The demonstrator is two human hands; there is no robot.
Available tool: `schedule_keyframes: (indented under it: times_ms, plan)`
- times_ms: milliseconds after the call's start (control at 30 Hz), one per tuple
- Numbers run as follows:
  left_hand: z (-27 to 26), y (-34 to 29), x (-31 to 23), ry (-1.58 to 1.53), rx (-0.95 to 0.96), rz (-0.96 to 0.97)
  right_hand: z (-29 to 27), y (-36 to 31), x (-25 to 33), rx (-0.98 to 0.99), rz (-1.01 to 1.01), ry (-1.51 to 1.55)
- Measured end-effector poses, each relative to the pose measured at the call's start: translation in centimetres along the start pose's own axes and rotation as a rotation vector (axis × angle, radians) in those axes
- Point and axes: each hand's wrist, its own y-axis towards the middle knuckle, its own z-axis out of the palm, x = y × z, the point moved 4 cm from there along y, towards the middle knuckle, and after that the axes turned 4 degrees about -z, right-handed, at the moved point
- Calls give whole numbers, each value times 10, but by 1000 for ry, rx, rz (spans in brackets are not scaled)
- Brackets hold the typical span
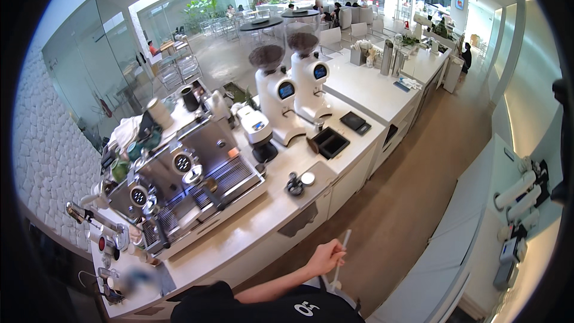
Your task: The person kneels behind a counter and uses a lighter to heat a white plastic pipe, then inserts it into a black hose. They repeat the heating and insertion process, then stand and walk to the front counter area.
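My left arm, in a black sleeve, reaches across the front of my body. Its left hand [326, 258] is closed round a thin white stick [347, 239], which looks like a straw. The stick stands nearly upright, and its lower end runs down to a small pale thing [336, 285] by my shirt, too little seen to name. My right hand is out of the picture.
An espresso machine [209, 200] stands on the counter to the left, with two white coffee grinders [272, 104] beyond it. A black knock-box-like bin [330, 142] and a small dark tool [294, 184] sit near the counter edge. To the right, a white worktop [472, 257] runs along the aisle [406, 167].
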Motion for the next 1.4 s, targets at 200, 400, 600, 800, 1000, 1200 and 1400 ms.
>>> schedule_keyframes:
  times_ms: [200, 400, 600, 800, 1000, 1200, 1400]
  plan:
    - [28, 155, 20, -99, -275, -101, 1, 178, 471, -76, -564, 38]
    - [102, 405, -23, 237, -247, -27, 65, 154, 886, 171, -1198, -54]
    - [264, 681, -144, 128, 118, 131, 112, 113, 968, 427, -1067, 30]
    - [441, 890, -211, -272, 531, 156, 122, 190, 1102, 667, -785, 225]
    - [554, 1069, -217, -397, 400, -34, 112, 285, 1317, 701, -810, -40]
    - [569, 1227, -262, -414, 38, -116, 113, 332, 1586, 634, -1018, -342]
    - [559, 1401, -241, 83, -340, -141, 61, 437, 1896, 758, -1058, 468]
